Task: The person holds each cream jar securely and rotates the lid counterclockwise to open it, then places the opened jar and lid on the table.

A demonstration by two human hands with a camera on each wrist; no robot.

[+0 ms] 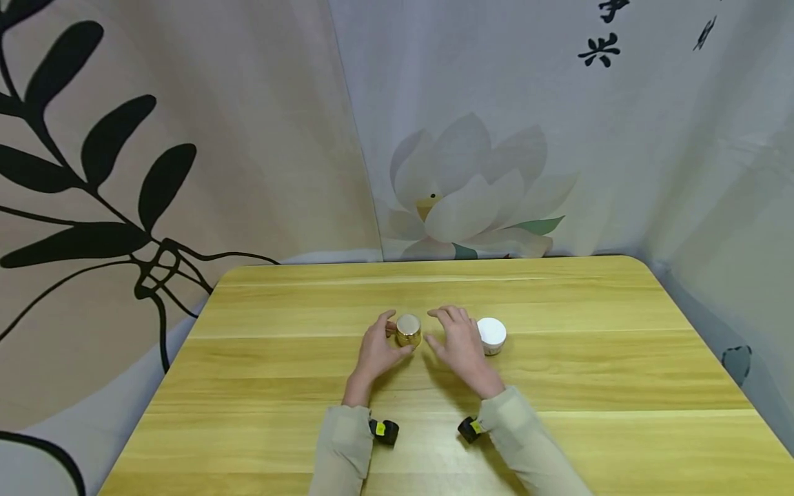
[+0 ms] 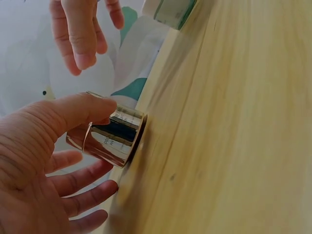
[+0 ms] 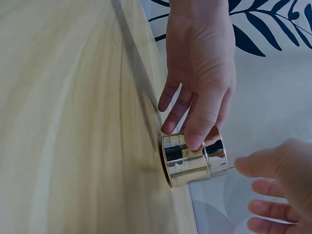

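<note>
Gold jar (image 1: 408,334): upright on the table (image 1: 279,389), toward the far side, between our hands.
Gold jar top: wrist views show a seam (image 3: 208,165) running round it; we read the part beyond as a lid (image 3: 218,160), seated on the body.
Left hand (image 1: 376,351): has the gold jar, thumb on one side, fingers reaching round the other. Looks like a light hold. Other fingers fan out; can't tell how many touch.
Right hand (image 1: 460,350): nothing held. Fingers spread, thumb apart, tips near the gold jar but short of it.
White jar (image 1: 493,335): upright on the table, just beside the right hand's outer edge. Can't tell if they touch.
Gold jar step: our read is left steadying, right poised alongside. Can't tell whether we're setting it down or taking it up.
Right hand move: if it joins in, we'd need to close the gap, then put thumb and fingers either side of the top, with left braced below the seam.
Left hand move: if it lets go instead, we'd part thumb and fingers evenly so nothing tips.
Gold finish: shiny, probably slick; we'd expect slip under a thumb-only push.
White jar risk: a wide swing of the right hand could knock it.
</note>
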